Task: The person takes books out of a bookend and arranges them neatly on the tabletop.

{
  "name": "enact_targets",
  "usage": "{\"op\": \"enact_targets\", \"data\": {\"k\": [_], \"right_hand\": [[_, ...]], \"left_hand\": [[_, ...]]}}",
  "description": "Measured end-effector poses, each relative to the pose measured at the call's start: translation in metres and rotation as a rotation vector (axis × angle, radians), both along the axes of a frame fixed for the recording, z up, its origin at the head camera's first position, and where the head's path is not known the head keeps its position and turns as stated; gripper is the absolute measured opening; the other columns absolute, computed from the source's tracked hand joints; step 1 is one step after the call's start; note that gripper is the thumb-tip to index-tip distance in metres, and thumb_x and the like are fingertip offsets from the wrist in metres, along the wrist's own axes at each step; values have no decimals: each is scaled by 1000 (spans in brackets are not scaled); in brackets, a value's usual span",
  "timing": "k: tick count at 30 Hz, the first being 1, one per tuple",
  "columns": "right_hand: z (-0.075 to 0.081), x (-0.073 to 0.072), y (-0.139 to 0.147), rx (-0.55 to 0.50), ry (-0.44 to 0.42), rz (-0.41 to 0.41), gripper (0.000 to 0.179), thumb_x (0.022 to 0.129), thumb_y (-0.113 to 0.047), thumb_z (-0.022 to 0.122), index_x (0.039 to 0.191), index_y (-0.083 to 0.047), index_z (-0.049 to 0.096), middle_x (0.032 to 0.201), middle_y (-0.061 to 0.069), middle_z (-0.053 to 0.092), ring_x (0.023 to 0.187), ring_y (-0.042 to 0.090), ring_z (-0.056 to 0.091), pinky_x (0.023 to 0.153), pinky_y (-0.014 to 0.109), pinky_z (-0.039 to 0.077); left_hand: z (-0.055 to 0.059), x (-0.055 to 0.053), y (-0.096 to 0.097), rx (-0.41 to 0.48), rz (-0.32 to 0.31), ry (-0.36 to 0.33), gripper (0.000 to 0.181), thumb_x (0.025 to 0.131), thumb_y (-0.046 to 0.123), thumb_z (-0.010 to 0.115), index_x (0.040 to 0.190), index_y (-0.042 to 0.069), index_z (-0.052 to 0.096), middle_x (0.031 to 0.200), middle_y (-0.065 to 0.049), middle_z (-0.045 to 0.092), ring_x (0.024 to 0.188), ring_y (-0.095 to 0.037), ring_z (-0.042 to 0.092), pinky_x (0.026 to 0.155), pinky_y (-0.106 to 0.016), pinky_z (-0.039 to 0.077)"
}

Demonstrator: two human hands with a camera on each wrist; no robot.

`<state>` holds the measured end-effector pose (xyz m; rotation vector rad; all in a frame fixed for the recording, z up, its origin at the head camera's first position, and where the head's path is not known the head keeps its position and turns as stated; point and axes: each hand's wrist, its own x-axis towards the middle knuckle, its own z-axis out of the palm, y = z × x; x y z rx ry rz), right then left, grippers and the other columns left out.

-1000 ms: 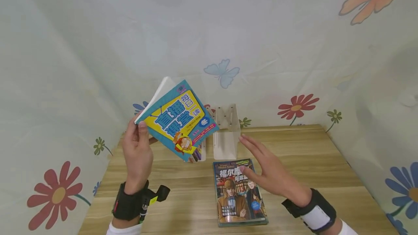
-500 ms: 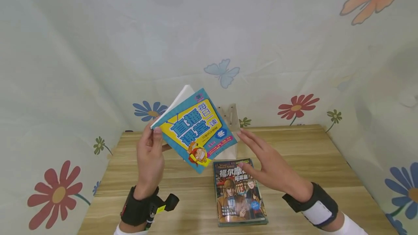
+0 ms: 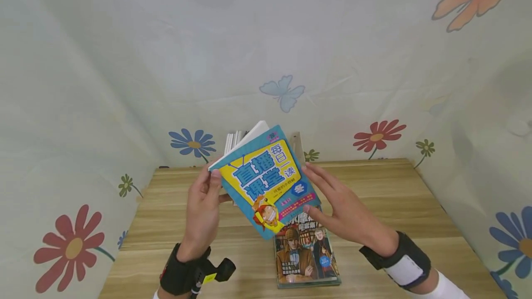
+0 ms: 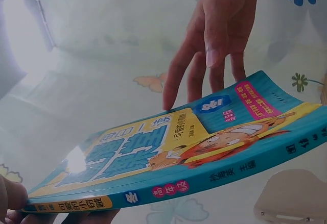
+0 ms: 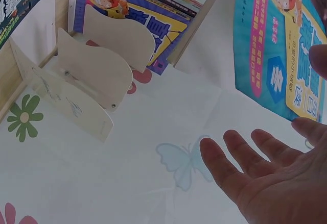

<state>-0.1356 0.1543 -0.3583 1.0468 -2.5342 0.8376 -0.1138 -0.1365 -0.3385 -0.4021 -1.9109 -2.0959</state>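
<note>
My left hand [image 3: 202, 218] pinches a blue-and-yellow paperback book [image 3: 266, 179] at its left edge, thumb on the cover. The book is tilted above the table, cover facing up. My right hand [image 3: 347, 211] is beside the book's right edge with fingers extended; in the left wrist view a fingertip meets or nearly meets that edge, and contact is hard to tell. Beneath lies another book [image 3: 305, 264] with a man in a brown cap on its cover, its top partly covered by the held one.
Behind the held book stands a cream book rack [image 5: 97, 68] with wavy dividers, mostly hidden in the head view. Several books [image 3: 232, 140] stand upright at its left, including a purple one [image 5: 130, 15]. The wooden table [image 3: 374, 183] meets a flowered cloth wall [image 3: 332, 123].
My left hand has carried the blue-and-yellow book right and toward me, up to my right hand and partly over the lying book. The right hand has barely moved.
</note>
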Motion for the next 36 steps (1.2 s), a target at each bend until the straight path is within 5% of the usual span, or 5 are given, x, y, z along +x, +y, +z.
{"op": "enact_targets", "data": {"k": [8,23,30,36], "right_hand": [[1,2,0,-11,-19,-1,79,83,-29,68,146,-22,20,149,4,22,130,24,28,93,52,43],[1,6,-1,-145,-93,16,71,89,-18,61,146,-22,19,147,5,28,119,20,42,86,44,50],[10,13,-5,-208,-129,44,67,90,-3,55,146,-16,20,143,11,32,110,22,49,71,33,55],[34,28,-12,-248,-199,71,64,89,4,52,144,-8,22,134,20,38,89,22,57,55,27,55]], "left_hand": [[-5,-1,5,63,-90,-42,36,100,25,39,135,14,42,114,-17,54,94,-34,56,76,-44,54],[-12,2,10,248,-255,-169,43,101,28,37,140,13,33,126,-21,44,102,-34,51,79,-34,53],[-15,1,10,296,-310,-194,43,101,28,35,142,13,31,128,-21,45,102,-32,53,78,-32,53],[-20,0,11,333,-344,-213,43,102,28,34,141,14,32,126,-21,47,99,-29,54,75,-31,53]]}}
